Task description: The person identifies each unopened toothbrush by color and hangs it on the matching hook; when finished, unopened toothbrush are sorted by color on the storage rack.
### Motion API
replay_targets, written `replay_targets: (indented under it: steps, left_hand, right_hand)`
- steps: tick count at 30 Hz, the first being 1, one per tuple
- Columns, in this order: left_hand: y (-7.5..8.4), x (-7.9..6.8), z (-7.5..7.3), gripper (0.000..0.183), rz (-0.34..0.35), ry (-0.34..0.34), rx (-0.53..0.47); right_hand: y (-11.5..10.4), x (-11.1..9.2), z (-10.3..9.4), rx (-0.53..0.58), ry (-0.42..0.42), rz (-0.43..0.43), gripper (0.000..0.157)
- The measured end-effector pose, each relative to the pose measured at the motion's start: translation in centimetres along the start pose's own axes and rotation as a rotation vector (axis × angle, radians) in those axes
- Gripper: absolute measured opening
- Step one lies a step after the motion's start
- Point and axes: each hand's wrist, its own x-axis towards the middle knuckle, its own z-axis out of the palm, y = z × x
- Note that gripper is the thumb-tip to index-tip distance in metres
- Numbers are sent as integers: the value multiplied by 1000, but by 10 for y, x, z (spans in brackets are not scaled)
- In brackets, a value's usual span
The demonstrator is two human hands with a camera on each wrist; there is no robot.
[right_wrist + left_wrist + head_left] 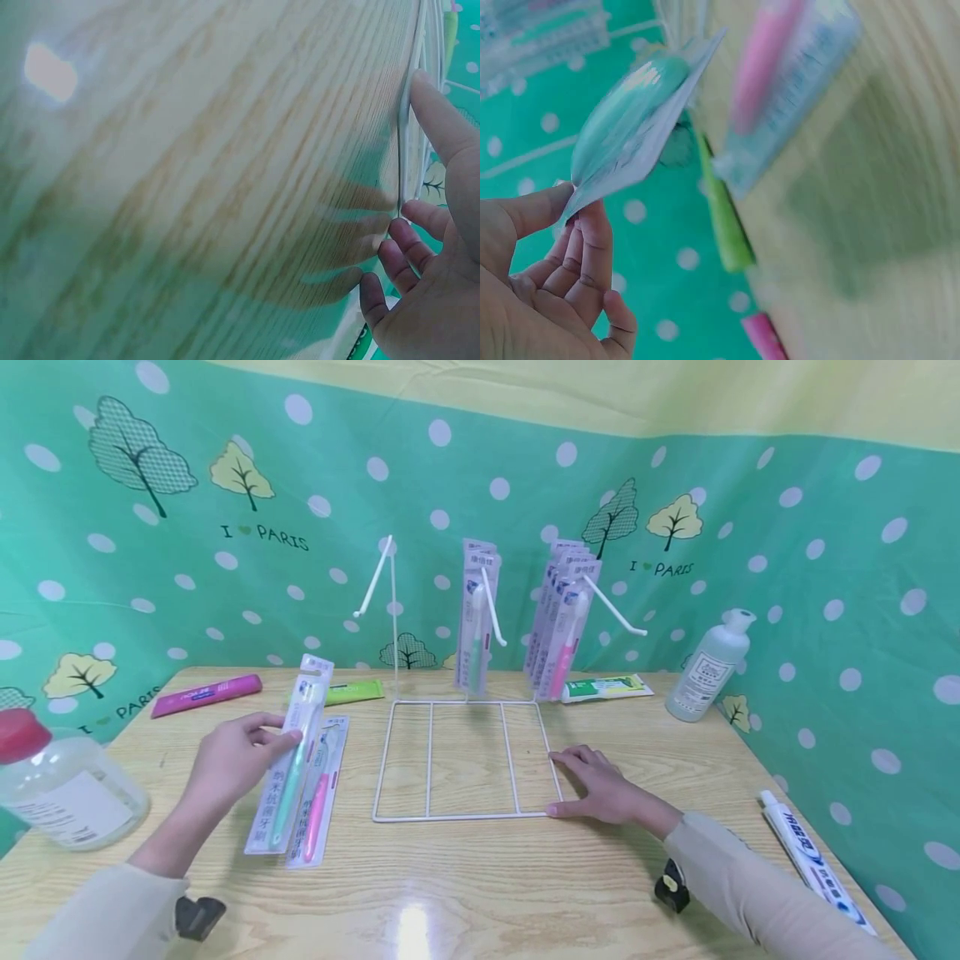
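Note:
My left hand (234, 753) pinches a packaged green toothbrush (294, 768) by the edge of its pack, between thumb and fingers. In the left wrist view the pack tilts up from the fingertips. Just right of it, a packaged pink toothbrush (318, 802) lies on the table, partly overlapped in the head view. My right hand (600, 787) touches the white wire rack (457, 817) at the right side of its base, thumb by the front corner, fingers fairly relaxed. Packaged green toothbrushes (474, 635) hang on the middle hook, packaged pink ones (564, 643) on the right hook. The left hook (373, 578) is bare.
Behind the left hand lie a magenta tube (207, 695) and a lime-green tube (354, 692). A green-and-white toothpaste tube (607, 687) and a clear bottle (708, 668) are at the back right. A red-capped bottle (71, 789) stands left; a white-and-blue toothpaste tube (813, 860) lies right.

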Motion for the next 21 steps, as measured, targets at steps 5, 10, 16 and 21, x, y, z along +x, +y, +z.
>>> replay_targets:
  steps: [5,10,16,21]
  left_hand:
    - [25,-5,7,55,70,-12,-41]
    - [47,-10,20,43,119,-48,-96]
    - [73,-17,37,30,180,-92,-136]
    - [92,-22,50,24,249,-125,-181]
  right_hand:
    - [2,1,1,-7,2,0,89]
    - [1,0,1,-8,1,6,89]
    - [1,0,0,-11,1,13,90]
    - [1,0,0,-8,6,6,89]
